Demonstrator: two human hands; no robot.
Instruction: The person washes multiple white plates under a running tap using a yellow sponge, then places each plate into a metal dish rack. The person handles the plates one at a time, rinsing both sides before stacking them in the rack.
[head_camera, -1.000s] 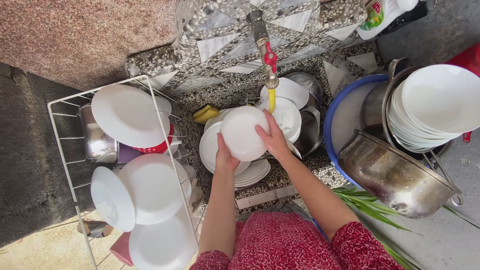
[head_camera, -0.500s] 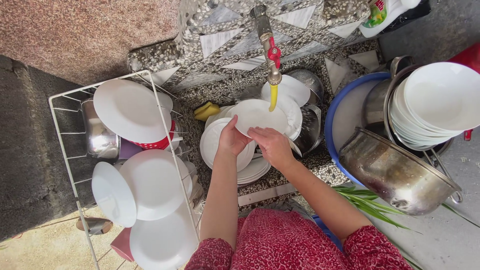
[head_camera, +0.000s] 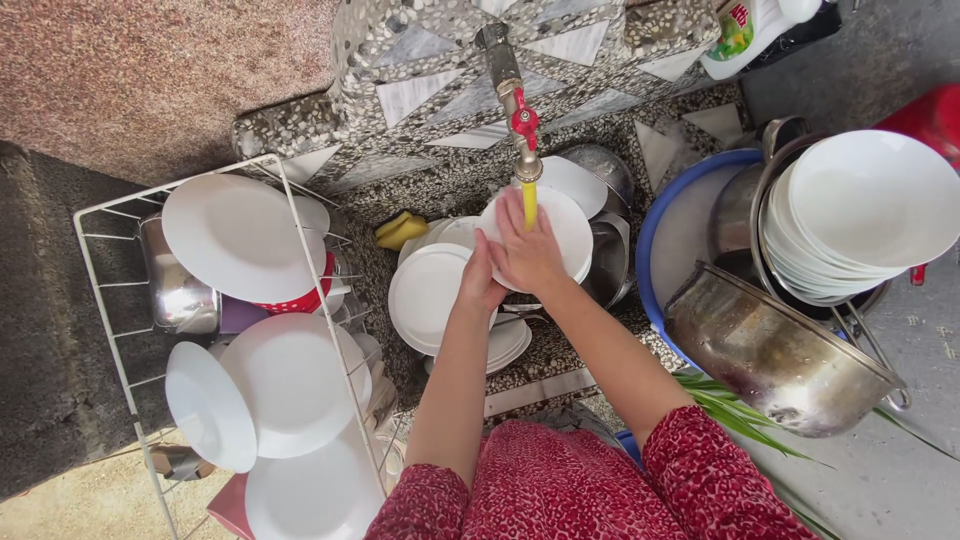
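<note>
— Right hand (head_camera: 525, 255)?
— Spread flat on the plate (head_camera: 560, 225), fingers open, palm pressing the face, likely rubbing it under the tap (head_camera: 522, 130).

— Left hand (head_camera: 478, 285)?
— Curled round the plate's near rim, fingers closed on the edge, steadying it. Tilted toward the spout, probably so water can run off.

— Where exactly?
— Held over the sink, just below the yellow nozzle (head_camera: 529, 203), above a stack (head_camera: 440, 300) of flat white plates lying beside and below.

— Materials?
— Smooth, glossy white ware, round. Sink surround in speckled terrazzo (head_camera: 440, 60), rough-looking. Tap metal with a red lever.

— Left side?
— White wire rack (head_camera: 110, 215), thin bars, plates propped on edge inside, seemingly to drain. Steel cup (head_camera: 170, 290) tucked behind.

— Right side?
— Pile of white bowls (head_camera: 870, 215) nested in a metal pan; big dented steel pot (head_camera: 775, 350) leaning on a blue basin (head_camera: 660, 215). Yellow sponge (head_camera: 400, 230) by the wall, close at hand. Green leaves (head_camera: 740, 415) below the pot.
</note>
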